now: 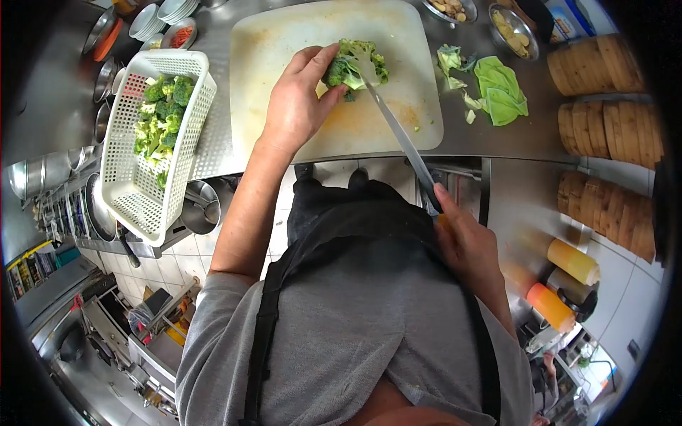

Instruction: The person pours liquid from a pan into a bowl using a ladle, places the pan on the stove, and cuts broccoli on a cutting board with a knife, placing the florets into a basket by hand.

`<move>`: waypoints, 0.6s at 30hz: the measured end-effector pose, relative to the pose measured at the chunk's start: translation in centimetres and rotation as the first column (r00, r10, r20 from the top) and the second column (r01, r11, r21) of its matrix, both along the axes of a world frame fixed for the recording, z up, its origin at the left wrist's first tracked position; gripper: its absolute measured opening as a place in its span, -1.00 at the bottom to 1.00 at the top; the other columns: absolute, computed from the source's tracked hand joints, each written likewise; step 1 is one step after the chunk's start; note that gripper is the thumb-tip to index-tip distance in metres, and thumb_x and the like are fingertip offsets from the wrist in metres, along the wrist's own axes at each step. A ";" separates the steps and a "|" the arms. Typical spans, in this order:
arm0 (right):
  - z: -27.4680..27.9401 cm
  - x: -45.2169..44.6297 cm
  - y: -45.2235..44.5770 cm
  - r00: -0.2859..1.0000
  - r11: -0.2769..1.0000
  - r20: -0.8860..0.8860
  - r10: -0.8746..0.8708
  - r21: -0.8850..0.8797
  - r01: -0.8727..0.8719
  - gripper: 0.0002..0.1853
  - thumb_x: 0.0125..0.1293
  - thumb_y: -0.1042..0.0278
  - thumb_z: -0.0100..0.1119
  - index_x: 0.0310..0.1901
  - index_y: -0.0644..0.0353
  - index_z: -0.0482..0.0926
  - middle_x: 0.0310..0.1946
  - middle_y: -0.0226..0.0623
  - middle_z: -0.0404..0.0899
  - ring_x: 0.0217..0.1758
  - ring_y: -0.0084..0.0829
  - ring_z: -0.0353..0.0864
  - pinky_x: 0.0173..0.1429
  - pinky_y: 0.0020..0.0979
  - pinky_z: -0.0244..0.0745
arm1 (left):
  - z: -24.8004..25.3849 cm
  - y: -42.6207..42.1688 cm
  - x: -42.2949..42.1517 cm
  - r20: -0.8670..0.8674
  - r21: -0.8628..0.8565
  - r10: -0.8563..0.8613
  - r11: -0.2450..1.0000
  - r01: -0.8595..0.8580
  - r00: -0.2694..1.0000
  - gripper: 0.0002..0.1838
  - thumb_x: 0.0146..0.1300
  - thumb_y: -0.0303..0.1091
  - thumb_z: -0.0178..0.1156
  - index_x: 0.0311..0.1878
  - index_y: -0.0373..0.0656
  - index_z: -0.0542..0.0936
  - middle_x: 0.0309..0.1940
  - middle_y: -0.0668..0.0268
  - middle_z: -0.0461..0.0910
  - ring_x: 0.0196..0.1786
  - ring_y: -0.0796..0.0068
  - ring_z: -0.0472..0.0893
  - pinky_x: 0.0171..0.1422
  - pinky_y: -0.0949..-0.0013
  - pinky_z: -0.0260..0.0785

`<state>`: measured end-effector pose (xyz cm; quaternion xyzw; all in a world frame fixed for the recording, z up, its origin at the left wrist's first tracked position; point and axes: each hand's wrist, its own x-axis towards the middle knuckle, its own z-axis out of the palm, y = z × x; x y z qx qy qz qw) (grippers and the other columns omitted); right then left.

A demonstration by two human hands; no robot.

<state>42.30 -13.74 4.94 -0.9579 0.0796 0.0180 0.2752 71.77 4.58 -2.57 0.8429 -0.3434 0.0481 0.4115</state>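
On the white cutting board [270, 57] lies a broccoli head [366, 60], its cut pale stem facing me. My left hand [305, 89] grips it from the left side, thumb below and fingers on top. In my right hand [465, 238] is a long kitchen knife [401, 135], held by its yellowish handle near the counter's front edge. The blade slants up and left, and its tip reaches the broccoli stem. Whether the tip is inside the stem I cannot tell. Small green scraps are scattered on the board right of the blade.
Left of the board, a white perforated basket [181, 135] holds broccoli florets [167, 106]. Green leaves [501, 92] lie to the right. Metal bowls of sliced food [513, 32] stand at the back right. Round wooden pieces [611, 131] line the right side, with sauce bottles [550, 307] below.
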 end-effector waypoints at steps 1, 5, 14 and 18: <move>0.1 0.0 -0.1 1.000 1.000 -0.002 -0.003 -0.002 0.003 -0.23 0.35 0.48 0.29 0.59 -0.14 0.32 -0.31 -0.23 0.64 -0.32 -0.16 0.69 -0.23 -0.16 0.60 | 0.0 0.0 -0.2 0.028 0.007 -0.008 1.000 0.008 1.000 -0.32 0.19 -0.40 0.50 0.42 -0.02 0.55 0.23 0.13 0.60 0.13 0.15 0.69 0.20 0.21 0.59; 0.4 -0.5 -0.2 0.999 1.000 -0.051 0.003 -0.017 -0.004 -0.22 0.36 0.46 0.29 0.60 -0.15 0.30 -0.29 -0.24 0.64 -0.32 -0.16 0.69 -0.23 -0.16 0.61 | -0.2 -0.2 -0.4 0.043 0.016 -0.035 0.999 0.034 0.998 -0.33 0.16 -0.41 0.49 0.39 0.08 0.58 0.14 0.13 0.62 0.07 0.10 0.69 0.15 0.17 0.62; 0.1 -0.9 0.4 0.997 0.994 -0.082 0.003 -0.106 -0.011 -0.18 0.33 0.44 0.31 0.61 -0.18 0.29 -0.33 -0.28 0.57 -0.39 -0.21 0.67 -0.31 -0.18 0.63 | 0.8 -0.2 -0.2 0.018 0.118 -0.027 0.993 0.025 0.999 -0.31 0.13 -0.39 0.51 0.39 -0.03 0.58 0.10 0.14 0.67 0.09 0.15 0.72 0.19 0.20 0.60; 0.2 -0.6 0.7 0.999 0.989 -0.047 0.026 -0.146 -0.033 -0.14 0.30 0.45 0.34 0.62 -0.21 0.28 -0.37 -0.31 0.53 -0.47 -0.25 0.63 -0.39 -0.19 0.60 | 0.4 0.1 -0.3 0.026 0.142 -0.010 0.990 0.006 1.000 -0.32 0.12 -0.40 0.51 0.37 -0.06 0.59 0.08 0.14 0.68 0.07 0.14 0.72 0.18 0.19 0.60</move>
